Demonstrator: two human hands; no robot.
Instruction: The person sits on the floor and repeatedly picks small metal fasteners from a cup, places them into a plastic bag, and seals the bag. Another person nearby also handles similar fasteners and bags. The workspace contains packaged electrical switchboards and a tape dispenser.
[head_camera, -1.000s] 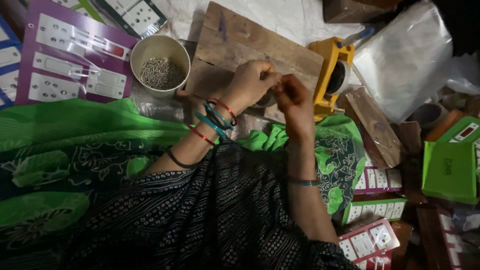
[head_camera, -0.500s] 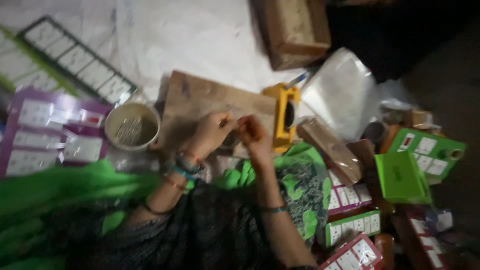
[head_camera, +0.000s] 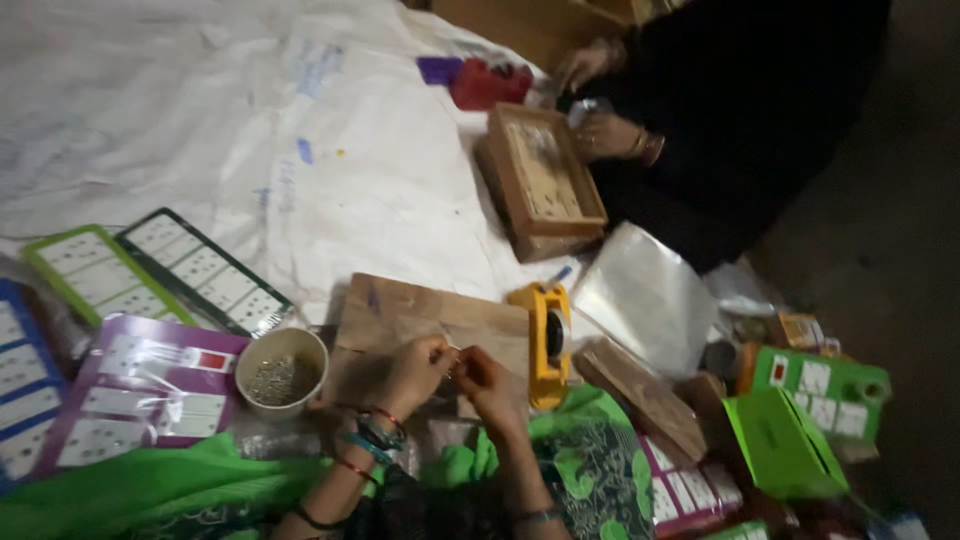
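My left hand (head_camera: 415, 368) and my right hand (head_camera: 487, 378) meet fingertip to fingertip over a wooden board (head_camera: 400, 318) on my lap. They pinch something very small between them; what it is I cannot make out. Several bangles ring my left wrist. A cream bowl (head_camera: 281, 372) of small metal bits stands just left of my left hand. A yellow tape dispenser (head_camera: 547, 342) stands right of my right hand.
Purple, green and dark cards (head_camera: 135, 390) of small packets lie at left on a white sheet (head_camera: 250, 130). Green boxes (head_camera: 800, 415) and a clear plastic bag (head_camera: 645, 300) lie at right. Another person's hands (head_camera: 605, 130) work at a wooden tray (head_camera: 540, 180) farther back.
The view has tilted up and away, so my hands sit lower in frame and the other person and the wooden tray have come into sight. My hands stay pinched together.
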